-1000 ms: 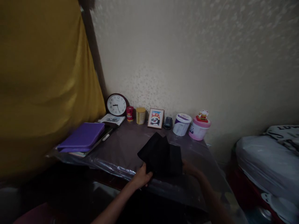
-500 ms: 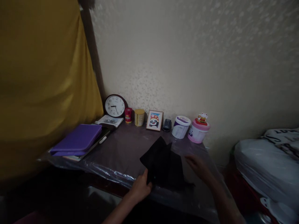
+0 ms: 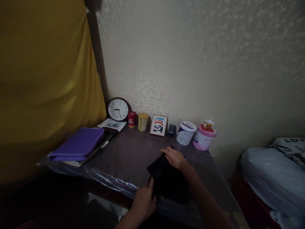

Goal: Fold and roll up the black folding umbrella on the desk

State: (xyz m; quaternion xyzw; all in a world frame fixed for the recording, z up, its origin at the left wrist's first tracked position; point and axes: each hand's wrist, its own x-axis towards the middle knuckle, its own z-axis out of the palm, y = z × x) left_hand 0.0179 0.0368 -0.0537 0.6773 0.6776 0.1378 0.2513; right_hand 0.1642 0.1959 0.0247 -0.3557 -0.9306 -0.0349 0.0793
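Over the table [image 3: 133, 152], the cloth [image 3: 170, 183] looks dull black.

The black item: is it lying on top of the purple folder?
No, the black item is under the right hand, apart from the purple folder, which lies farther left.

A: Which area of the black cloth [image 3: 170, 187] is obscured?
B: Part of its upper portion is covered by the right hand [image 3: 175, 158]; its folds are lost in darkness.
A: What is cropped?
B: Both forearms [image 3: 202, 197] are cut by the bottom edge, the yellow curtain [image 3: 47, 79] by the left.
A: Is the red can [image 3: 132, 121] legible?
B: Its print is rendered too small.
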